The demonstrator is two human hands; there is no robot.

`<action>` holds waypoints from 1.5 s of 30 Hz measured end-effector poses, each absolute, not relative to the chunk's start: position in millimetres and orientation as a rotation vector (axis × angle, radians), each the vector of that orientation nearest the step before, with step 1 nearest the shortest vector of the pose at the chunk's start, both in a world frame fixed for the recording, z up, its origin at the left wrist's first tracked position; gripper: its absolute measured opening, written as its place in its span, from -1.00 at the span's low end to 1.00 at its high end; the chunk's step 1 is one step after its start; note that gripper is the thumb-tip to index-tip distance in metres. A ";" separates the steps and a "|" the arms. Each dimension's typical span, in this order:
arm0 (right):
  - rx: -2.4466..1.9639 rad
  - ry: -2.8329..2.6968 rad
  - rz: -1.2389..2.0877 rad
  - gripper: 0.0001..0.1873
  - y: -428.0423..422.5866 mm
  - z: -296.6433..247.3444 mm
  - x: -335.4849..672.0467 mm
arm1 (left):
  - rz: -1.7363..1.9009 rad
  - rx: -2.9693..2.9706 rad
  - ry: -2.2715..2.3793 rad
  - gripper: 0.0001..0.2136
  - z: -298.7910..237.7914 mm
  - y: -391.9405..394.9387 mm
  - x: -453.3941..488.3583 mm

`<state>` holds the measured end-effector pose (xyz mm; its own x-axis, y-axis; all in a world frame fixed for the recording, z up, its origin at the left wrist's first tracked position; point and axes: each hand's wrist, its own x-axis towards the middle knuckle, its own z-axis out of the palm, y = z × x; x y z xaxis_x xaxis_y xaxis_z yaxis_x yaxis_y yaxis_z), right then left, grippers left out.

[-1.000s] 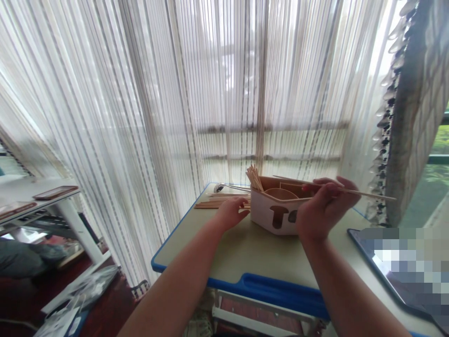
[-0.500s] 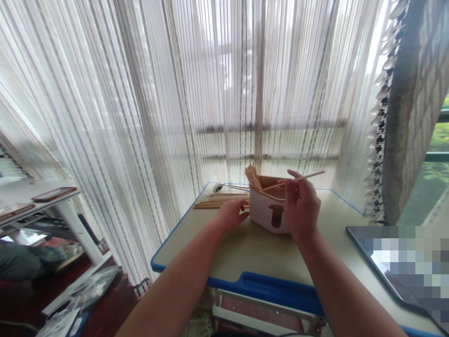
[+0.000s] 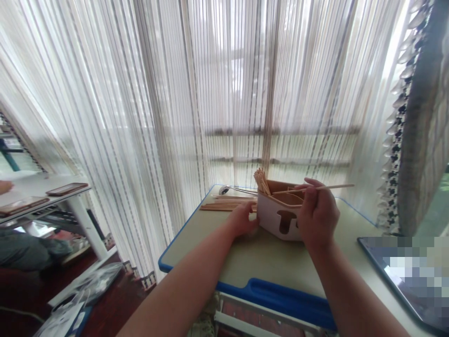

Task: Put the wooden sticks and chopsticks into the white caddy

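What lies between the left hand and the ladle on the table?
In the head view, several wooden sticks lie on the table between the left hand and the ladle.

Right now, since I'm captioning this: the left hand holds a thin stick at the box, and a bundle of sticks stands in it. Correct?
Not quite: the head view shows the right hand, not the left hand, holding the thin stick at the box. The bundle of sticks stands in it.
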<state>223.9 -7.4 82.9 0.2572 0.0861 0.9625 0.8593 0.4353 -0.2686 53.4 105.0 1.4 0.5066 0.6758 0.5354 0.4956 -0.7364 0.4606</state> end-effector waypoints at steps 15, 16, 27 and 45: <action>-1.717 -1.938 -0.458 -0.74 39.8 122.9 227.7 | 1.124 2.436 1.009 -0.50 7.5 112.9 56.9; -1.677 -1.964 -0.453 -0.76 42.1 121.1 228.9 | 1.110 2.459 0.986 -0.54 7.3 113.6 56.9; -1.398 -1.765 -0.545 -0.73 37.1 134.3 218.0 | 1.004 2.532 1.000 -0.54 8.5 115.3 55.7; -1.221 -1.289 -0.774 -0.68 17.6 96.8 267.9 | 0.967 2.577 1.114 -0.50 7.9 119.4 54.4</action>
<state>267.9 17.6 96.8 0.1816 0.1967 0.9635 0.9429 0.2434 -0.2274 54.4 119.4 7.9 0.5101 0.7022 0.4967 0.5902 -0.7058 0.3917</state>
